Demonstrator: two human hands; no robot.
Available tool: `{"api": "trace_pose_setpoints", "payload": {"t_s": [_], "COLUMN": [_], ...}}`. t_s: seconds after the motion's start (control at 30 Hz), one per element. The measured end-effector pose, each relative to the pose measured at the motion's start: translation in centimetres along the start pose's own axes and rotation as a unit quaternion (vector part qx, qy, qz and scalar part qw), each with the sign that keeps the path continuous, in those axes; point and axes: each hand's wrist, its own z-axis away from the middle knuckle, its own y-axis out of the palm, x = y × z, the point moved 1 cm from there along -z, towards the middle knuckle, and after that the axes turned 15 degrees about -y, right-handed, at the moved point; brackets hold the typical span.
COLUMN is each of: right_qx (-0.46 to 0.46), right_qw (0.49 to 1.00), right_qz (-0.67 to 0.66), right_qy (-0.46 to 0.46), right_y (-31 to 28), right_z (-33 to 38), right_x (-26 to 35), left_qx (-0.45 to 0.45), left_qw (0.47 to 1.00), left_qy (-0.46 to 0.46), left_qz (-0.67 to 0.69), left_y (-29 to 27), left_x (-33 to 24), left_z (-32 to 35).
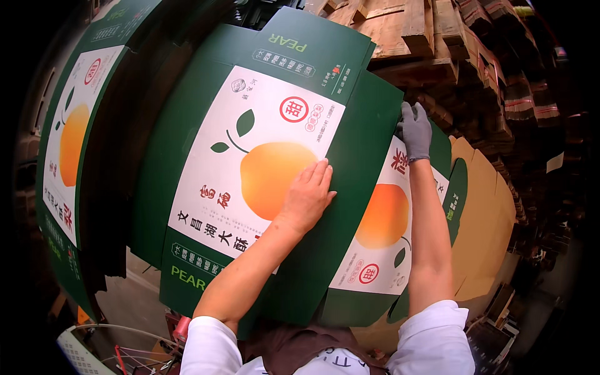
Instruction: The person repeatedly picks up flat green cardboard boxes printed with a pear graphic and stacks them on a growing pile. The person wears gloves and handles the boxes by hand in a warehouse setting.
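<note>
A large green cardboard box blank (356,134), printed with a white panel and an orange-yellow pear, lies before me. My left hand (307,192) is bare and rests flat on the printed pear, fingers stretched out and close together. At the blank's far right edge is my right hand (415,131) in a grey glove. Its fingers are bent at that edge and appear to grip it; the thumb is partly hidden. A further green panel with an upside-down pear (382,215) shows under my right forearm.
On the left stands another green printed cardboard piece (72,144), with a dark gap beside it. Wooden pallets (419,31) are stacked at the back right. Plain brown cardboard (481,219) extends on the right. A red metal frame (122,359) and a pale perforated panel (78,353) are at the lower left.
</note>
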Motion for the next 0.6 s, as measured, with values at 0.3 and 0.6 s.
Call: {"api": "trace_pose_setpoints", "payload": {"t_s": [0.3, 0.6], "right_qx": [0.078, 0.180], "right_qw": [0.870, 0.895], "right_qz": [0.203, 0.079], "right_qy": [-0.441, -0.400], "right_y": [7.1, 8.6], "right_z": [5.6, 11.9], "right_x": [3.8, 8.3], "left_qx": [0.010, -0.088], "left_qw": [0.998, 0.975], "left_qy": [-0.018, -0.177], "left_qz": [0.054, 0.104], "left_y": [-1.0, -6.8], "left_x": [-0.3, 8.3], "left_z": [0.0, 6.0]}}
